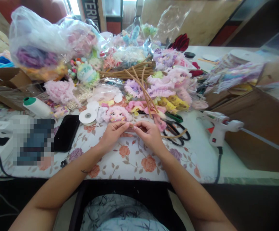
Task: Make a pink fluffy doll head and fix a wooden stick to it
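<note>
My left hand point(116, 132) and my right hand point(150, 132) meet over the flowered cloth, fingertips pinched together. Between them runs a thin tan stem point(131, 125), mostly covered by the fingers. A curved tan end point(175, 136) shows beyond my right hand; whether it belongs to the same stem I cannot tell. Just behind the fingers lies a pink fluffy doll head point(117, 114) with big eyes. Black-handled scissors point(178, 133) rest to the right of my right hand. Several loose tan stems point(145, 91) lean over the pile behind.
A white glue gun point(217, 128) stands at right beside a cardboard box point(259, 134). On the left are a black phone point(66, 133), a white ribbon spool point(88, 116) and a thread cone point(37, 107). Bagged plush pieces point(175, 78) and a stem bundle point(127, 73) fill the back.
</note>
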Demonstrator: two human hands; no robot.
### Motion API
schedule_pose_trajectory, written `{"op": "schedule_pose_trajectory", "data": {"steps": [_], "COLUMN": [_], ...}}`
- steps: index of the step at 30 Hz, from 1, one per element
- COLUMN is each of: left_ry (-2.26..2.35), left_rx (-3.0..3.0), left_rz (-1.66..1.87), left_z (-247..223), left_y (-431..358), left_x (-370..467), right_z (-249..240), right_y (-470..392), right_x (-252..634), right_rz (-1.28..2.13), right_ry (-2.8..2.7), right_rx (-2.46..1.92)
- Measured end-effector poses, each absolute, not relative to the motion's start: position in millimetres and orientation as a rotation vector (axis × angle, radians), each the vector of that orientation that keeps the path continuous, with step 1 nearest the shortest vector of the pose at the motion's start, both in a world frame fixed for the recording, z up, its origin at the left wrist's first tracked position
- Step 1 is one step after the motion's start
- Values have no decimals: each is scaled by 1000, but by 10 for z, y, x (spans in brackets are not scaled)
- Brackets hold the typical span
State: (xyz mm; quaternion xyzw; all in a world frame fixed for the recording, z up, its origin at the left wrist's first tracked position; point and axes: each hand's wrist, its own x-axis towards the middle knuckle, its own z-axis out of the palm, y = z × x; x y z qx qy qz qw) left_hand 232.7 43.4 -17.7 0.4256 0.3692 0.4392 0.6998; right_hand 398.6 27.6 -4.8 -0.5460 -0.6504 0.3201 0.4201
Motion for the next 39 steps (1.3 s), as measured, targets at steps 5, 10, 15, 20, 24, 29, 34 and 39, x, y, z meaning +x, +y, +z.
{"op": "schedule_pose_trajectory", "data": {"steps": [5, 10, 15, 20, 24, 29, 34, 39], "left_ry": [819, 996, 1199, 1155, 1051, 1118, 1077, 775], "left_rx": [970, 1243, 1795, 2118, 2083, 2037, 1809, 1483], "left_rz": [960, 883, 841, 1022, 1057, 1086, 1154, 1044], "left_z": [-158, -128, -98, -55, -106, -145, -137, -251], "left_y": [433, 495, 602, 590, 519, 478, 477, 463], "left_x": [2318, 2189, 2019, 2030, 2119, 2177, 2189, 2231], "right_z": [-32, -85, -189, -210, -194, -107, 28, -19], "right_y": [278, 282, 295, 302, 297, 349, 470, 532], "right_x": [3998, 3976, 3907, 3894, 3907, 3925, 3910, 3942], "right_rz": [812, 756, 459, 231, 99, -127, -448, -535], "right_ry": [-1635, -1754, -1963, -2057, -2034, -2037, -2109, -1974], "right_rx": [-1367, -1378, -1374, -1241, -1195, -1147, -1100, -1002]}}
